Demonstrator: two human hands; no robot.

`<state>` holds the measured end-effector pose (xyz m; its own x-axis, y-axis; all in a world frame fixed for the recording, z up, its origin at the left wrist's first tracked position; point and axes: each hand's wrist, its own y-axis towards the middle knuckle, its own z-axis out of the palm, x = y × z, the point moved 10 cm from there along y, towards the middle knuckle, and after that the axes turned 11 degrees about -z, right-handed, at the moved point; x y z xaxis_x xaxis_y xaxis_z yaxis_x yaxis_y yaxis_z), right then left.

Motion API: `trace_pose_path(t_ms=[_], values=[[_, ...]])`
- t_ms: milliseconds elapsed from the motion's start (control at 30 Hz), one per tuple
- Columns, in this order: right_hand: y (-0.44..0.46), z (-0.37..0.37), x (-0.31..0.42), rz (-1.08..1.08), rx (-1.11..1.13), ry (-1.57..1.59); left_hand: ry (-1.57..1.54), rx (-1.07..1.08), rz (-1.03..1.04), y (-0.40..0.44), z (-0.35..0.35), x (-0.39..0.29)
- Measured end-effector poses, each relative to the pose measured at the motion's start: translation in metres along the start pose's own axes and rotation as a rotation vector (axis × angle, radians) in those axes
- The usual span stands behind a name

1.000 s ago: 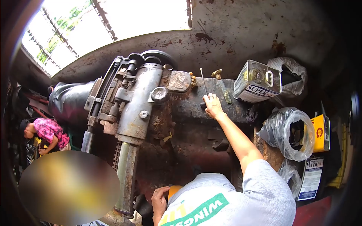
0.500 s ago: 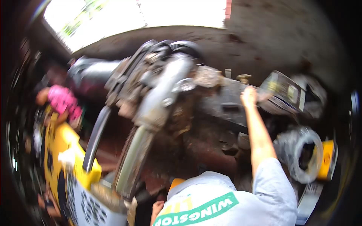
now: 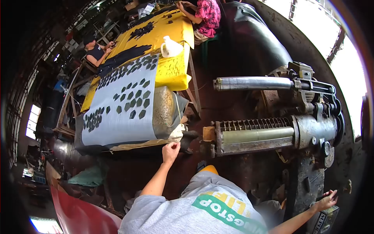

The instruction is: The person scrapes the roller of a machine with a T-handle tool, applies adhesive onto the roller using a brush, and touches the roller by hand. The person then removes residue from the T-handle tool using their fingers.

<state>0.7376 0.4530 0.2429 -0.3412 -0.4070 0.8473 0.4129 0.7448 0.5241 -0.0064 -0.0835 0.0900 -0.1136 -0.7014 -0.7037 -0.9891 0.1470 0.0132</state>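
Note:
My left hand [image 3: 170,153] is closed, its fingertips just below a white cloth [image 3: 177,133] at the near corner of the work table; whether it grips anything is too small to tell. My right hand [image 3: 327,201] is out at the lower right with its fingers apart and nothing in them, above a tin can [image 3: 326,220]. Grey sheeting [image 3: 120,126] covers the near part of the table, with many dark, many-sided pieces [image 3: 132,102] on it. Beyond lies yellow material [image 3: 171,70] with a white jug [image 3: 171,47] on top.
A machine with a long roller [image 3: 257,135] and a metal bar [image 3: 253,83] juts in from the right, over a dark bench [image 3: 309,183]. Two people, one in a pink shirt [image 3: 208,17], one in dark clothes [image 3: 95,52], are at the table. Red sheet [image 3: 80,210] lies lower left.
The view has swung left, bringing the table into full sight. My right hand has left the tool on the bench; my left hand has moved forward from beside my body to the table corner.

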Motion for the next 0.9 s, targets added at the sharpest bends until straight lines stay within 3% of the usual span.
trace_pose_path(t_ms=[100,133,200,267,300,367,467,600,867,900], values=[[-0.068,0.055,0.159,-0.096,-0.018,0.182,0.139,-0.083,0.354,0.025,-0.015,-0.063],[-0.09,0.069,0.183,-0.1,-0.008,0.242,0.143,-0.107,0.477,0.035,-0.017,-0.079],[-0.139,0.116,0.244,-0.194,0.222,0.155,0.156,-0.045,0.54,0.063,-0.016,-0.1],[-0.203,0.169,0.299,-0.014,0.554,0.212,0.182,-0.044,0.634,0.096,-0.006,-0.111],[-0.226,0.187,0.317,-0.049,0.665,0.219,0.176,-0.04,0.647,0.112,-0.004,-0.116],[-0.274,0.22,0.354,-0.125,0.886,0.243,0.185,-0.016,0.67,0.141,0.002,-0.115],[-0.319,0.246,0.407,-0.464,1.076,0.19,0.238,0.075,0.691,0.177,0.021,-0.097],[-0.357,0.263,0.41,-0.412,1.266,0.096,0.194,0.113,0.733,0.173,0.023,-0.099],[-0.358,0.242,0.418,-0.387,1.049,0.125,0.163,0.103,0.7,0.172,0.019,-0.094],[-0.365,0.249,0.422,-0.467,1.134,0.022,0.167,0.1,0.693,0.172,0.018,-0.095]])
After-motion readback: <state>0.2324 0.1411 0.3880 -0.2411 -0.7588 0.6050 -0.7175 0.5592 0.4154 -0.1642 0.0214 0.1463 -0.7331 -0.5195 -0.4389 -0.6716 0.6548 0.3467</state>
